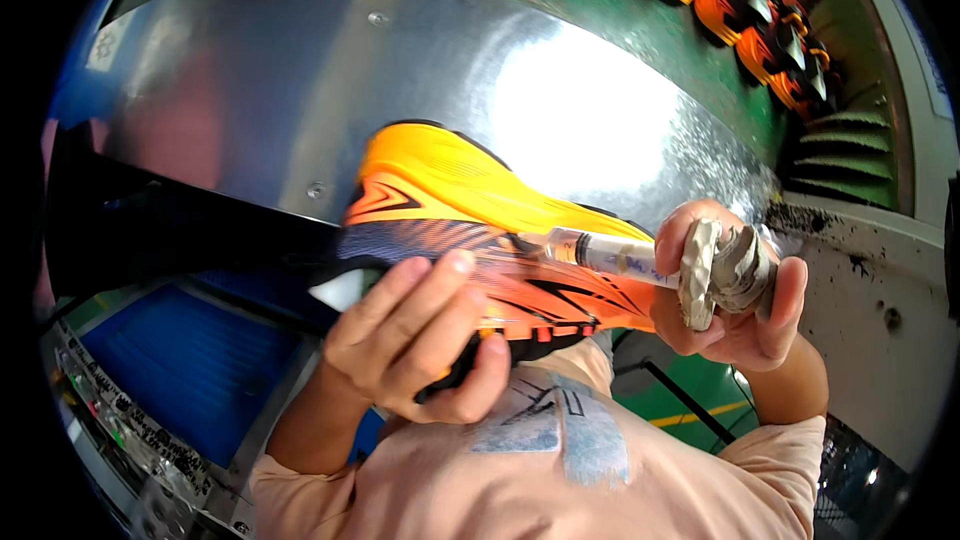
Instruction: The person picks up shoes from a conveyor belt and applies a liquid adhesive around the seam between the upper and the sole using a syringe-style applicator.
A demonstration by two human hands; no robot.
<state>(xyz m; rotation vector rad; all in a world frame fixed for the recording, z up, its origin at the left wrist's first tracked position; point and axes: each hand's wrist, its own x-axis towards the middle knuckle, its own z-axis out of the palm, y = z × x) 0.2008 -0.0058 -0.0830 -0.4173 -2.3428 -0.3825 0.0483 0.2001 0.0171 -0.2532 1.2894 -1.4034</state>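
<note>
An orange running shoe [590, 292] with a thick yellow sole lies on its side in the air, its sole turned away from me. My left hand [430, 340] grips it near the collar and laces, fingers pressed on the upper. In my right hand [735, 285] is a clear syringe [610, 252], its plunger end wrapped in thick grey-beige tape. Its tip meets the shoe along the line between upper and sole. The shoe's toe end reaches behind my right fingers, so part of it is hidden.
Beyond the shoe stretches a shiny metal work surface [270, 90]. Several more orange and black shoes [720, 10] stand on a green surface at the far right. A pale machine panel [850, 300] is at the right, a blue panel [190, 370] at the lower left.
</note>
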